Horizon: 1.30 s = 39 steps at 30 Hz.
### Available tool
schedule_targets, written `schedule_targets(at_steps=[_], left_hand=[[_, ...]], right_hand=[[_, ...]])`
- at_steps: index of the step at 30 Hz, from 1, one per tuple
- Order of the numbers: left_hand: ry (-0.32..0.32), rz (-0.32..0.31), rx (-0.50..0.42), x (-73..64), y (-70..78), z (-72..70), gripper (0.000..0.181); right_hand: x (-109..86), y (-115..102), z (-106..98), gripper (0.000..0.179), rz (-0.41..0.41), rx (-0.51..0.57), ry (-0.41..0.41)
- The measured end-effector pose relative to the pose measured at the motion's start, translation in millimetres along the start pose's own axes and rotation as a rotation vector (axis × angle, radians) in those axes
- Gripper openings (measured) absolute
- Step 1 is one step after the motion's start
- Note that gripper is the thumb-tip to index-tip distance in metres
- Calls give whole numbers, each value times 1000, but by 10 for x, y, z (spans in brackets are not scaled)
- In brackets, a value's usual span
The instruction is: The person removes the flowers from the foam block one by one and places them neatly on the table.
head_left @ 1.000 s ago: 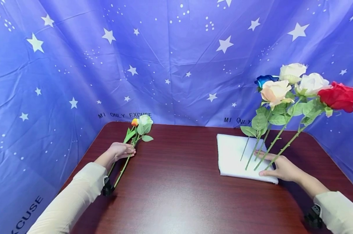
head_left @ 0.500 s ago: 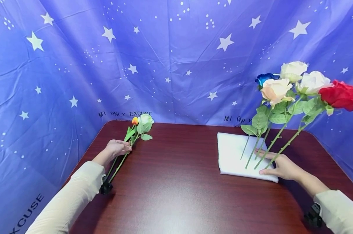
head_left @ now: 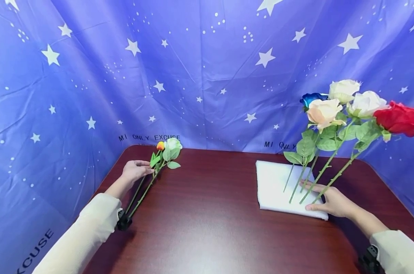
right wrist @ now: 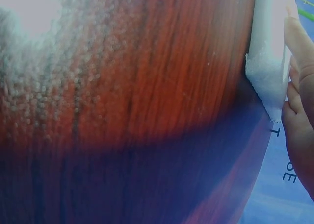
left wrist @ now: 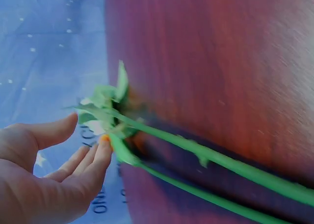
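On the bench (head_left: 210, 217), the white foam block (head_left: 272, 182) looked light and soft, best held by its edges; my right grip (head_left: 335, 201) rested there, spread, near five roses (head_left: 366, 131) whose leaning stems crowded access. Far left, the pale green rose (head_left: 172, 147) and smaller orange tulip (head_left: 160, 146) were at my left grip (head_left: 135, 170), also spread. I judged both light, stiff-stemmed; mid-stem was the pinch point.

Place: staged recording corner, by appearance; building type undetermined.
Backdrop (head_left: 207, 68): blue-violet star-print cloth, creased, hung behind and along both sides.
Lettering (head_left: 167, 137): "MI ONLY EXCUSE", low on cloth.
Counter (head_left: 207, 213): red-brown wood grain, rounded far corners, surface glare.
Wrist cameras (head_left: 123, 221): black, worn as a pair.
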<state>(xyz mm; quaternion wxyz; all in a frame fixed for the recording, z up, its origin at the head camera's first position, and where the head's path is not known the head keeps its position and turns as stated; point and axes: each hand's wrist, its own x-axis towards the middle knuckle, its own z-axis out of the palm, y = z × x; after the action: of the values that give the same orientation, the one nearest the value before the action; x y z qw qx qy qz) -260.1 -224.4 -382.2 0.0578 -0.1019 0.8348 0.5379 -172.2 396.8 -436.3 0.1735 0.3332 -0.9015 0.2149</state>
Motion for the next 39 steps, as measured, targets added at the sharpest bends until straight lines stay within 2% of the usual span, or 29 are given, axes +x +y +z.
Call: schedule_targets(at_steps=[6, 11, 16, 22, 29, 34, 39], left_hand=[[86, 85, 33, -67, 207, 49, 49], [64, 182, -42, -86, 428, 173, 48], [36, 247, -132, -90, 627, 397, 50], [-35, 282, -195, -85, 806, 772, 50], [-115, 300, -274, -57, 964, 1325, 49], [-158, 292, -361, -37, 1030, 1733, 52], [-217, 286, -414, -75, 1061, 2119, 50]], right_hand=[[-4, 5, 11, 70, -3, -9, 1], [3, 14, 10, 69, -16, -7, 3], [-3, 21, 14, 70, -26, -4, 12], [-3, 25, 17, 71, -35, -5, 8], [23, 17, 10, 68, -11, 10, 14], [23, 19, 11, 67, 2, -2, 8], [9, 32, 28, 67, 3, -9, 3]])
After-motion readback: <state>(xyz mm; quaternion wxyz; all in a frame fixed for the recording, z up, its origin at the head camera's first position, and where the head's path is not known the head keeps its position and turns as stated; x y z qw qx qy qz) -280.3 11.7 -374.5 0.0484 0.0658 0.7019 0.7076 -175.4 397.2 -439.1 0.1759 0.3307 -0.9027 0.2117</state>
